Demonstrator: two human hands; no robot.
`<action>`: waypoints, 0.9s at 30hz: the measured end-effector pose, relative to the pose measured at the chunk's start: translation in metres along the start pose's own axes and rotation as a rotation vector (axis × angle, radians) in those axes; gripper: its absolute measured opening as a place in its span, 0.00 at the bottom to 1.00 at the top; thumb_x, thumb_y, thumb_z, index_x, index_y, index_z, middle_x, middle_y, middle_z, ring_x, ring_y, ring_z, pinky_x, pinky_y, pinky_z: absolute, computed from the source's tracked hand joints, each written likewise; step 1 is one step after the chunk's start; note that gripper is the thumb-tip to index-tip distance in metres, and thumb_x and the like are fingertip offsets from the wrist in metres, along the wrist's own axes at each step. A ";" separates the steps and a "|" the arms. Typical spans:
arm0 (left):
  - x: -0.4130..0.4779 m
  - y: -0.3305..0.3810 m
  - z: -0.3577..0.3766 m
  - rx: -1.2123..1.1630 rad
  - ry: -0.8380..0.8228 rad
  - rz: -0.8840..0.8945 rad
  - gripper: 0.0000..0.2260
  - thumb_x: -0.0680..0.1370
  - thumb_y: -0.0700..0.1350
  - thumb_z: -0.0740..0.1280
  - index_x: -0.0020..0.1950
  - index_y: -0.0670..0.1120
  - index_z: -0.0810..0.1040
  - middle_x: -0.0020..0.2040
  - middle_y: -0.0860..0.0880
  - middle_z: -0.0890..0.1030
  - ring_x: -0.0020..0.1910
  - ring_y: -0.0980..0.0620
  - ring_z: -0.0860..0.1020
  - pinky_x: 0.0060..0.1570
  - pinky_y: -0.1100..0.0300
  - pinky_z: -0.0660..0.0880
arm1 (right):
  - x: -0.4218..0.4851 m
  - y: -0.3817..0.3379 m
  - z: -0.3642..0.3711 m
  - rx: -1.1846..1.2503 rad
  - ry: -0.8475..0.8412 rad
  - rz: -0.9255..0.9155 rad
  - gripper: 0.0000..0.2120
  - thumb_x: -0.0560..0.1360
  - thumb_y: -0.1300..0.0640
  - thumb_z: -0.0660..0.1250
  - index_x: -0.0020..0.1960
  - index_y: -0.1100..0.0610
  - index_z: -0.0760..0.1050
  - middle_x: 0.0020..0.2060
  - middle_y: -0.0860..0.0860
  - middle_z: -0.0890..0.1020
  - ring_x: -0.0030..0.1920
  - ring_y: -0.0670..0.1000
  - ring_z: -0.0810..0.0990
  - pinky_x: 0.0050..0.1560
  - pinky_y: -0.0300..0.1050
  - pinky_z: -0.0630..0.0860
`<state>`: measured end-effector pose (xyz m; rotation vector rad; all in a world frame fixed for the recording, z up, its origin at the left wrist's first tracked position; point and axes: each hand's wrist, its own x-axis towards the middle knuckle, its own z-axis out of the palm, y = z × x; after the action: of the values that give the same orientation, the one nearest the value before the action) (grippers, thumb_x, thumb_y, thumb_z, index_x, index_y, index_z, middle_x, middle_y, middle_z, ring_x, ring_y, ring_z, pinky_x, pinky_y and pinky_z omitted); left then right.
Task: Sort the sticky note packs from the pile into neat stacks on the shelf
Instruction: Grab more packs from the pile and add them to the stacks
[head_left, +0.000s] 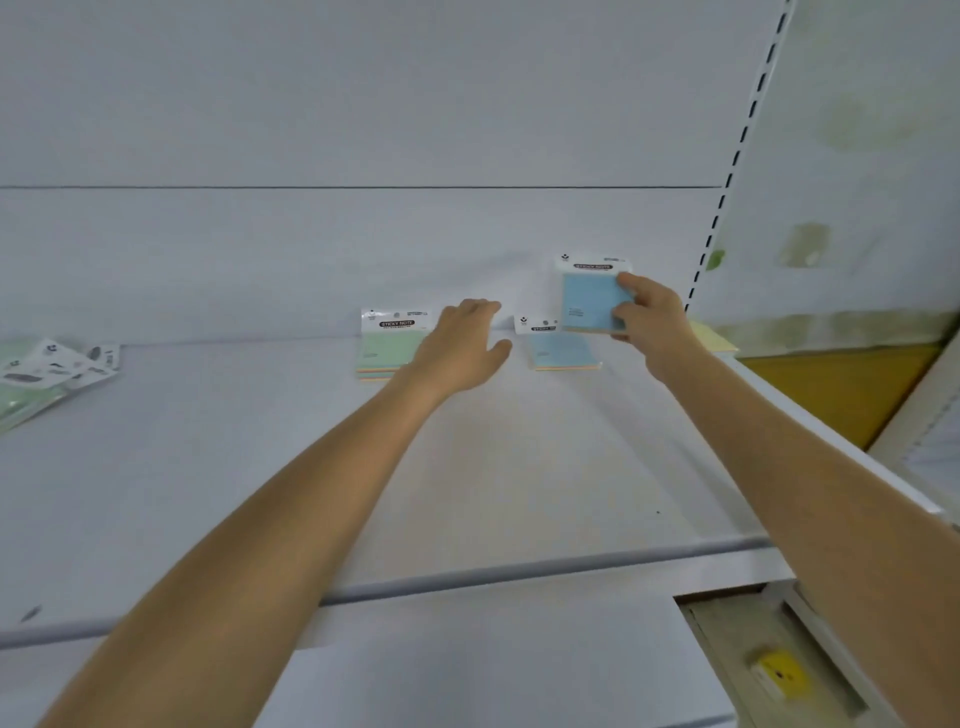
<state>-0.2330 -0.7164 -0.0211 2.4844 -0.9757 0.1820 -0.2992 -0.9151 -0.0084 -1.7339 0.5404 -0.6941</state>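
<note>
My right hand (647, 317) grips a blue sticky note pack (589, 301) and holds it upright just above a blue stack (561, 351) lying at the back of the white shelf (467, 493). A green stack (387, 351) lies to the left of the blue one. My left hand (462, 345) hovers open and palm down between the two stacks, covering the green stack's right edge. A loose pile of packs (49, 371) sits at the far left of the shelf. A yellow pack (711, 338) peeks out behind my right wrist.
The shelf's back panel rises right behind the stacks. A slotted upright post (737, 156) bounds the shelf on the right. Beyond the right edge are a yellow panel (831, 389) and a small yellow object (779, 673) lower down. The front lip (467, 582) runs across.
</note>
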 end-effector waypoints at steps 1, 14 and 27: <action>0.000 0.006 0.004 0.012 -0.050 -0.028 0.25 0.79 0.50 0.59 0.73 0.43 0.59 0.74 0.44 0.62 0.73 0.43 0.59 0.69 0.50 0.62 | 0.004 0.001 0.006 -0.039 -0.041 -0.008 0.23 0.74 0.70 0.55 0.68 0.60 0.67 0.65 0.59 0.71 0.50 0.53 0.72 0.51 0.45 0.74; -0.022 0.004 0.041 0.104 -0.222 -0.152 0.28 0.78 0.60 0.53 0.74 0.49 0.58 0.78 0.50 0.55 0.76 0.51 0.52 0.73 0.58 0.51 | 0.001 0.042 0.025 -0.748 -0.156 -0.228 0.18 0.77 0.54 0.55 0.65 0.56 0.70 0.68 0.58 0.64 0.67 0.60 0.61 0.66 0.50 0.61; -0.027 0.000 0.037 0.077 -0.217 -0.157 0.27 0.78 0.59 0.55 0.74 0.49 0.59 0.77 0.51 0.56 0.76 0.54 0.53 0.73 0.57 0.52 | -0.013 0.038 0.031 -0.929 -0.344 -0.530 0.20 0.75 0.56 0.59 0.67 0.50 0.67 0.68 0.52 0.67 0.68 0.57 0.61 0.67 0.48 0.57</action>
<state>-0.2546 -0.7178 -0.0613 2.6804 -0.8654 -0.1052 -0.2872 -0.8952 -0.0531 -2.8628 0.1383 -0.4976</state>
